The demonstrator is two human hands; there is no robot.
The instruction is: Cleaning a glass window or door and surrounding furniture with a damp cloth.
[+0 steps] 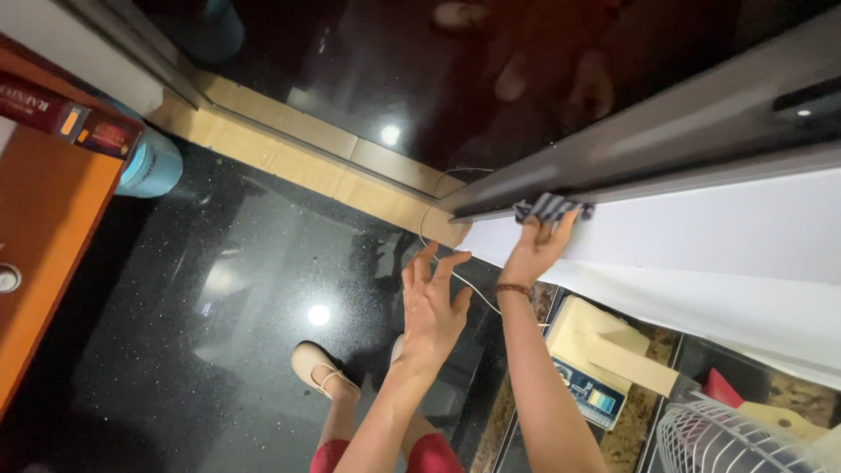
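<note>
Striped grey cloth (pixel 550 208) pinched by right hand (pixel 536 248) flat against lower edge of grey metal frame (pixel 648 149), pressure for wiping. Left hand (pixel 431 307) free, fingers spread, grasping nothing, above dark polished floor (pixel 219 298).

Left hand (pixel 432 302) open, fingers spread, right hand (pixel 534 250) raised, apparently gripping

Striped cloth (pixel 550 208), dark grey with lighter stripes, is bunched up and pressed against the lower edge of the grey metal frame rail (pixel 666 140), just above the white ledge (pixel 701 236). It is seen partly covered by fingers (pixel 561 229), with only its crumpled upper part visible.
</note>
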